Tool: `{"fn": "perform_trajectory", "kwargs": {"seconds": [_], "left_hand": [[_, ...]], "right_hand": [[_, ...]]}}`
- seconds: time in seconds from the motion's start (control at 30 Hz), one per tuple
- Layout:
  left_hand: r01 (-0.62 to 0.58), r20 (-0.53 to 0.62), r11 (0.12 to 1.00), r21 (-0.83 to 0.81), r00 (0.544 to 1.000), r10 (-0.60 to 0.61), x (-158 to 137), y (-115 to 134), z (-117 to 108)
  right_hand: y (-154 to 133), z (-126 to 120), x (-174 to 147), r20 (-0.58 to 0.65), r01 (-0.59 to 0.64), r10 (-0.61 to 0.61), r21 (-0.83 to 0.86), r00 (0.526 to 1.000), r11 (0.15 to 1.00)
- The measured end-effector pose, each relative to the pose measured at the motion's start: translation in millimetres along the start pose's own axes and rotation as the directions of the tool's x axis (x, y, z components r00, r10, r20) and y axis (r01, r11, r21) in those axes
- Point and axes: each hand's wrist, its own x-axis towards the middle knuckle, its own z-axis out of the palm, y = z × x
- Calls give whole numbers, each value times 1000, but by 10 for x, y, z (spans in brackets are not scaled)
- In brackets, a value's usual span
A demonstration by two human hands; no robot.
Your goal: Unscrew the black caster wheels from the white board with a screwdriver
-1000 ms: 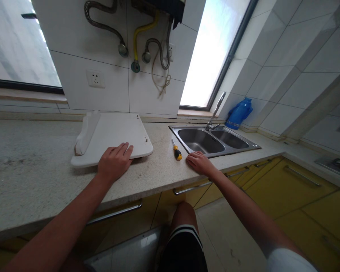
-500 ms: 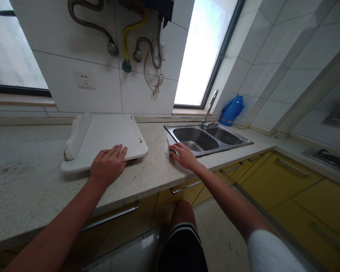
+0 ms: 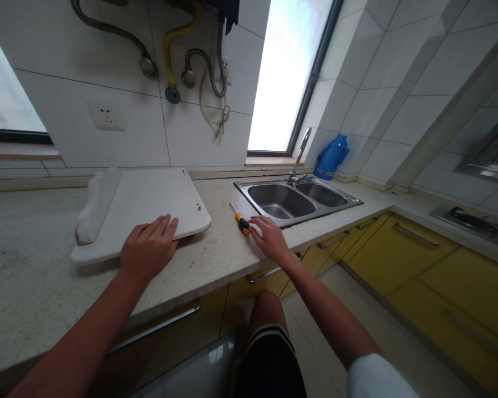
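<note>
Yellow-and-black, the screwdriver (image 3: 240, 220) lies flat on the speckled counter (image 3: 216, 249) just left of the steel sink (image 3: 292, 200), and our right hand (image 3: 269, 239) has its fingers (image 3: 257, 222) spread loosely at its handle, touching or nearly so, gripping nothing yet. Our left hand (image 3: 147, 250) rests palm down, fingers open, on the near edge of the white board (image 3: 149, 202), pinning it. To pick the tool up well, we judge we should curl around the handle, not the thin shaft, and keep the board steady.
</note>
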Motion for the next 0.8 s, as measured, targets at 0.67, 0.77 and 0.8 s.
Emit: {"fn": "perform_trajectory", "kwargs": {"seconds": [0.67, 0.77, 0.8], "left_hand": [[-43, -34, 995, 88, 998, 46, -10, 11, -9], [-39, -35, 996, 81, 999, 42, -12, 11, -5], [-30, -30, 997, 69, 999, 32, -13, 10, -1]], "right_hand": [[495, -197, -457, 67, -197, 199, -33, 978, 980], [531, -176, -440, 73, -199, 206, -91, 976, 976], [542, -171, -432, 71, -203, 211, -105, 975, 974]]}}
